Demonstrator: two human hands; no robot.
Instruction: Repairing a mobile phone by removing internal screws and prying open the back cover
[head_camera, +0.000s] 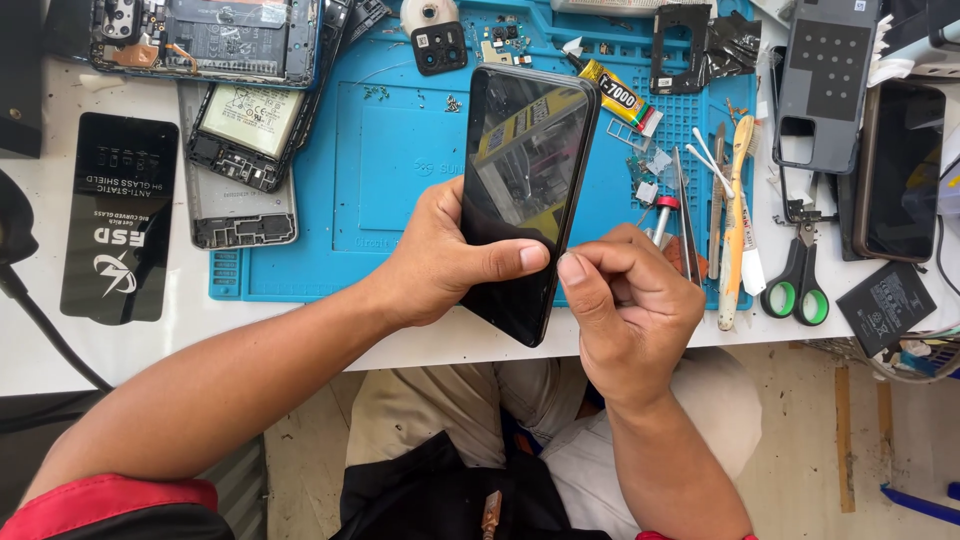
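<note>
We're gripping the black phone (522, 195) at frame centre: left hand (440, 260) wrapping its lower left edge, right hand (630, 305) pinching its lower right edge. It's hanging over the blue mat's (390, 160) near edge; scissors (798, 275) crowding the right.

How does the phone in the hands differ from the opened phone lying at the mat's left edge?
The held phone is closed, its glossy black screen up, gripped by the left hand and pinched at its edge by the right hand. The opened phone lies flat and untouched, its back cover off, with battery and inner parts bare. Both are slim rectangular phones.
</note>
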